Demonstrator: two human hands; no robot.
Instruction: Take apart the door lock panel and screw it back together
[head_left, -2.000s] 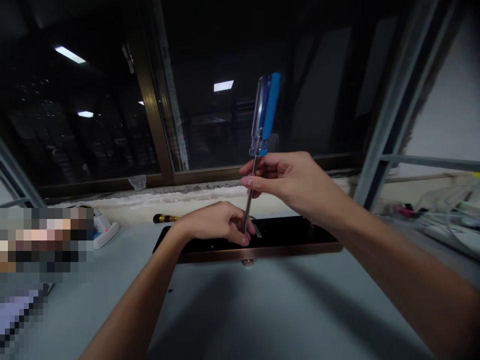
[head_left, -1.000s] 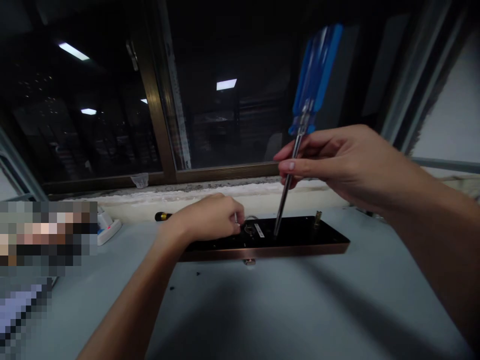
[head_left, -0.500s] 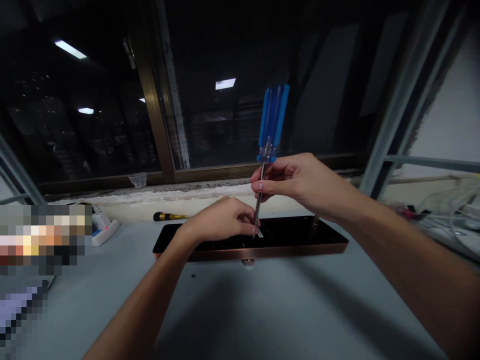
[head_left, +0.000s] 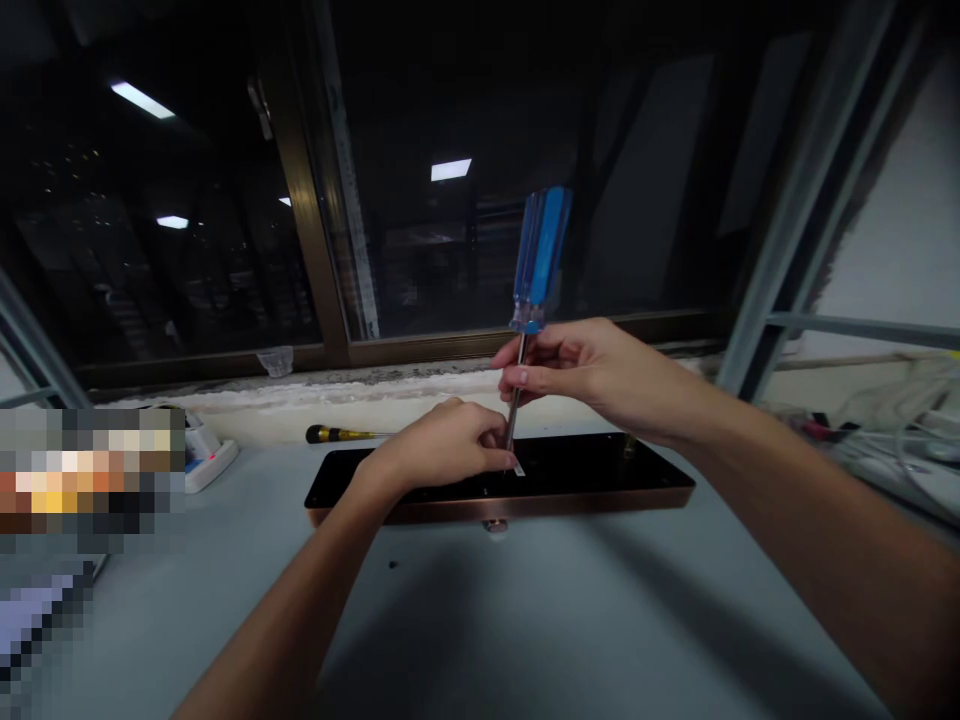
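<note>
A long black panel with a copper-coloured edge (head_left: pixel 592 478) lies flat across a grey table (head_left: pixel 525 620). My right hand (head_left: pixel 592 375) pinches the steel shaft of a blue-handled screwdriver (head_left: pixel 540 255), which stands almost upright with its tip down on the panel's middle. My left hand (head_left: pixel 442 445) rests on the panel beside the tip, fingers pinched close around the shaft's lower end; what they hold is hidden. A small brass post (head_left: pixel 628 443) sticks up from the panel to the right.
A second screwdriver with a black and yellow handle (head_left: pixel 334 434) lies behind the panel by the window sill. A white power strip (head_left: pixel 206 455) sits at the left. Cables and white devices (head_left: pixel 900 440) crowd the right. A dark window stands just behind.
One second ago the screwdriver was tilted right with its tip further right on the panel. It has swung back upright over the middle, beside my left fingers, and sunk slightly since half a second ago.
</note>
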